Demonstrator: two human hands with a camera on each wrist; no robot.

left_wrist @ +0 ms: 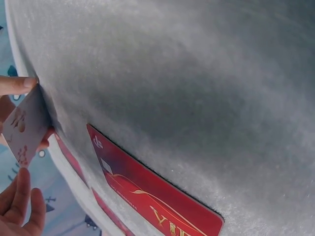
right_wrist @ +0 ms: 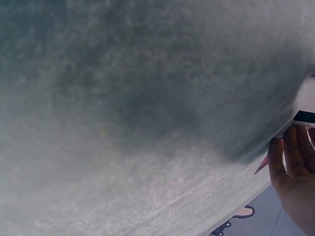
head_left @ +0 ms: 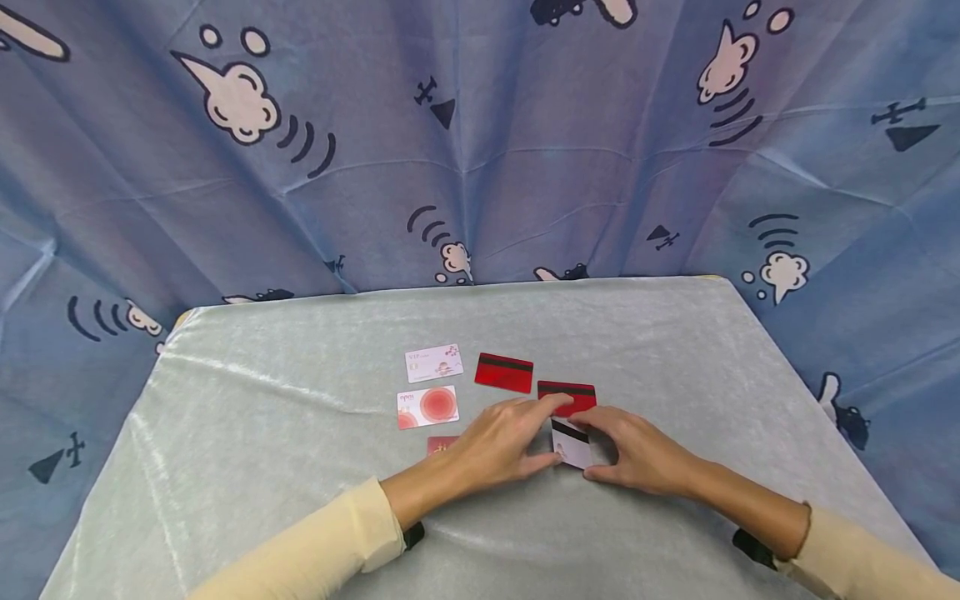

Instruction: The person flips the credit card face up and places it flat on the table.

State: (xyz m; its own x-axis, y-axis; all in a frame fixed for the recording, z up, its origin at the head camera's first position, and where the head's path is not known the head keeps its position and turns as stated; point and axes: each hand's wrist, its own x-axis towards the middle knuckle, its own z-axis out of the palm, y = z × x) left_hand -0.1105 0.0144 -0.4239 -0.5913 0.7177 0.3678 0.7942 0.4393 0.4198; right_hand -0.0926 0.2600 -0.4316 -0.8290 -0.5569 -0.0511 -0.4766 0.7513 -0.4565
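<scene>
Both hands hold one white card [head_left: 572, 450] with a black stripe, low over the table. My left hand [head_left: 504, 442] has its thumb at the near left corner and its fingers at the far side. My right hand [head_left: 641, 450] grips the right side with thumb and fingertips. The left wrist view shows the card's [left_wrist: 28, 125] other face, with a pink floral print, tilted up between fingertips. Its striped face [right_wrist: 306, 118] shows above the right hand's fingers in the right wrist view. A red card [head_left: 583, 403] lies just beyond, partly covered by the left fingers.
Left of the hands lie a pale VIP card [head_left: 434, 364], a white card with orange circles [head_left: 427, 407], and a red striped card [head_left: 504, 373]. A red VIP card [left_wrist: 152, 184] lies by the left forearm. The grey cloth-covered table [head_left: 300, 375] meets a blue patterned curtain [head_left: 510, 208].
</scene>
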